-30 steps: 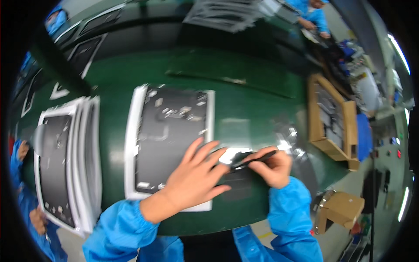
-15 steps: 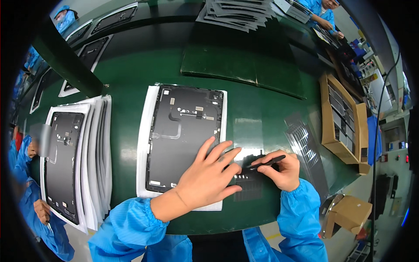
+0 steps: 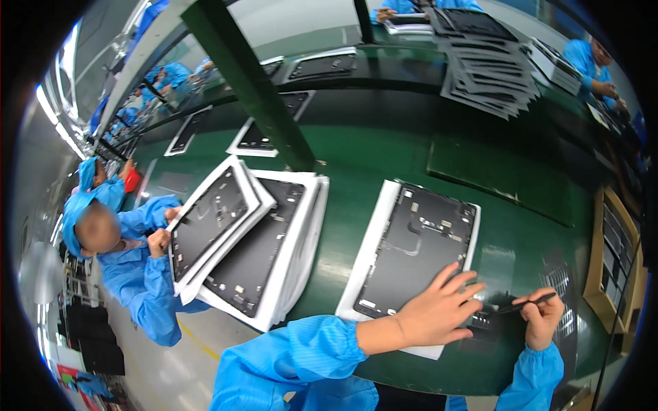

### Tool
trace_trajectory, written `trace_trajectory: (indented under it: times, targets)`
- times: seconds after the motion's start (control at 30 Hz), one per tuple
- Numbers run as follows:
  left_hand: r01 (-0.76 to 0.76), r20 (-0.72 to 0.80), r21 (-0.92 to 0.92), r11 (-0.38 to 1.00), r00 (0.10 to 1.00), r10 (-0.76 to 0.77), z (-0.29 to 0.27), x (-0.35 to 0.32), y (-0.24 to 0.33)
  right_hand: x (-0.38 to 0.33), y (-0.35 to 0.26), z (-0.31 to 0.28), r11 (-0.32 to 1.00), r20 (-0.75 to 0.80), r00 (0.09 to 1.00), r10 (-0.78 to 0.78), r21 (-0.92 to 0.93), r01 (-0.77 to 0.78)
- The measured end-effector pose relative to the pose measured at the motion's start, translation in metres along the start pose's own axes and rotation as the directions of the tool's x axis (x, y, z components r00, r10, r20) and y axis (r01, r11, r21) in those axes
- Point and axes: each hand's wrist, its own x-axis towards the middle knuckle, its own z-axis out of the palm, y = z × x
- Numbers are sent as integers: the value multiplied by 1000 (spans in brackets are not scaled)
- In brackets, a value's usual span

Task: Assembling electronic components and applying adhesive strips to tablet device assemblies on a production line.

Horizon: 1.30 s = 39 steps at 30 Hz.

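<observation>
Slim black tool [image 3: 507, 309], pinched in right hand [image 3: 543, 318], left hand [image 3: 436, 312] fanned wide, palm down over dark panel [image 3: 411, 250]

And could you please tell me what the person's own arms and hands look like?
Loose, bright blue fabric sleeves cover both arms, gathered at the wrists, with fine lines across the left one. The left hand and right hand are bare, without gloves.

The left hand [image 3: 436, 310] partly hides the black panel [image 3: 415, 246]
</observation>
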Motion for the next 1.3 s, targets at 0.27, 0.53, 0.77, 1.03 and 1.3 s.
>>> trace_trajectory:
  times: [0.27, 0.53, 0.77, 1.03, 1.3]
  targets:
    - [-85, -170, 25, 996, 981, 88, -21, -5, -3, 4, 13, -1, 1000, -92, 995, -30, 1, 30]
    - [724, -537, 158, 671, 633, -557, -89, -68, -55, -4, 11, -3, 996, -16, 996, -86, -34, 86]
    - [688, -392, 95, 720, 690, -608, -74, -73, -60, 1, 9, -1, 993, 35, 994, -104, -53, 105]
    - [549, -200, -511, 661, 672, -713, -93, -72, -41, -3, -4, 22, 988, 95, 996, 2, -151, 13]
    - [515, -15, -693, 505, 690, -724, -91, -87, -31, -4, 6, 2, 989, 53, 999, -1, -147, 9]
